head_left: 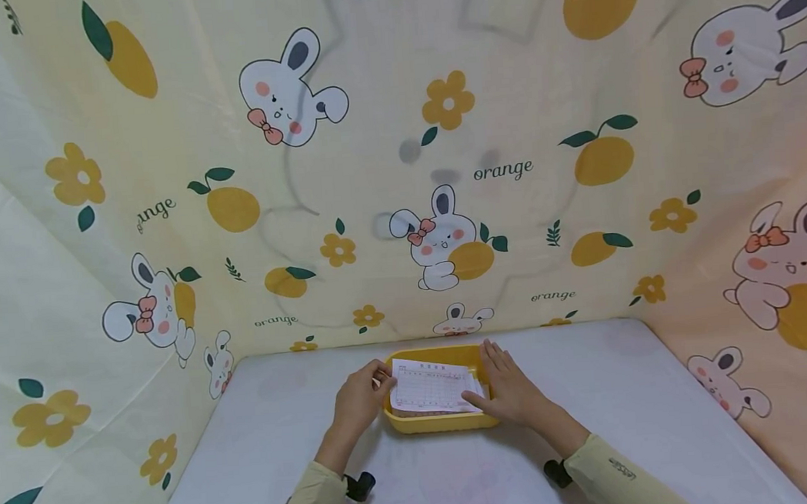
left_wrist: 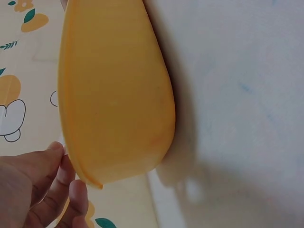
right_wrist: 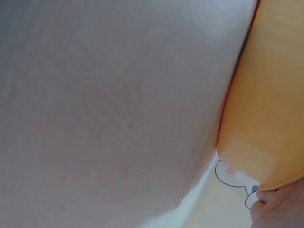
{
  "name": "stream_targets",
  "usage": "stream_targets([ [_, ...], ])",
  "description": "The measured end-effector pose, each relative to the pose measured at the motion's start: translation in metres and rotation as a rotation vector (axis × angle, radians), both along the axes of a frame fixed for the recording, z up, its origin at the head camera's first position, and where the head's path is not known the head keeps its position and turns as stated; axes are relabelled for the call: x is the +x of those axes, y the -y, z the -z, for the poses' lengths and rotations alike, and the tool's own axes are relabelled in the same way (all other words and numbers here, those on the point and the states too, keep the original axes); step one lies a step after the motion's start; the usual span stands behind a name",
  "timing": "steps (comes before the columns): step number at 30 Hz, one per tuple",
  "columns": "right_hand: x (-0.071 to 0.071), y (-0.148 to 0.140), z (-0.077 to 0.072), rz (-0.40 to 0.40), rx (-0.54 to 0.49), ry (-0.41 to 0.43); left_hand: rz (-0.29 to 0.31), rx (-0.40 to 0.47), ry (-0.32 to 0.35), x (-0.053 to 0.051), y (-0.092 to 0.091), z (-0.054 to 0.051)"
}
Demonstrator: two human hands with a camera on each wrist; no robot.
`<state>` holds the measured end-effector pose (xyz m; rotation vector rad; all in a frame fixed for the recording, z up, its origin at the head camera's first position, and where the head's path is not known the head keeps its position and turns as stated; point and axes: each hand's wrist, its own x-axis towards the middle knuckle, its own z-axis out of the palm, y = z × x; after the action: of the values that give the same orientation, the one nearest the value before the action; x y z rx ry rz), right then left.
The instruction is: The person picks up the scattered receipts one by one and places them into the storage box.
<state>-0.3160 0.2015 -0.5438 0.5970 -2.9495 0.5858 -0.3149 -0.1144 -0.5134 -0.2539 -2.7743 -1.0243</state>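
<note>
A yellow plastic basket (head_left: 442, 422) stands on the table, with printed paper forms (head_left: 429, 385) lying tilted inside it. Under the sheets a brown edge shows; what it belongs to is hidden. At the basket's left rim, my left hand (head_left: 358, 397) pinches the top sheet's left edge between thumb and fingers. The left wrist view has this hand (left_wrist: 42, 183) beside the basket wall (left_wrist: 114, 95), a bit of white at its fingertips. My right hand (head_left: 512, 388) lies along the right rim with fingers straight, its thumb touching the paper. Only part of it appears in the right wrist view.
The basket rests on a white-covered table (head_left: 275, 414). Behind and at both sides hangs a cream cloth (head_left: 383, 145) printed with rabbits, oranges and flowers. A dark wrist camera (head_left: 360, 487) sits on the left wrist and another camera (head_left: 557, 474) on the right.
</note>
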Motion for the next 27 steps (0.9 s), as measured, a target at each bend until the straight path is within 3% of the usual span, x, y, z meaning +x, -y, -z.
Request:
stream_targets([
  [13,0.0007,-0.0019,0.0001,0.008,-0.003,0.006,0.002,0.015,-0.003,-0.0005,-0.0018,0.0035],
  [27,0.0013,-0.0013,-0.0023,0.020,0.017,0.034,-0.003,0.000,-0.055,0.0003,0.0042,0.0012],
])
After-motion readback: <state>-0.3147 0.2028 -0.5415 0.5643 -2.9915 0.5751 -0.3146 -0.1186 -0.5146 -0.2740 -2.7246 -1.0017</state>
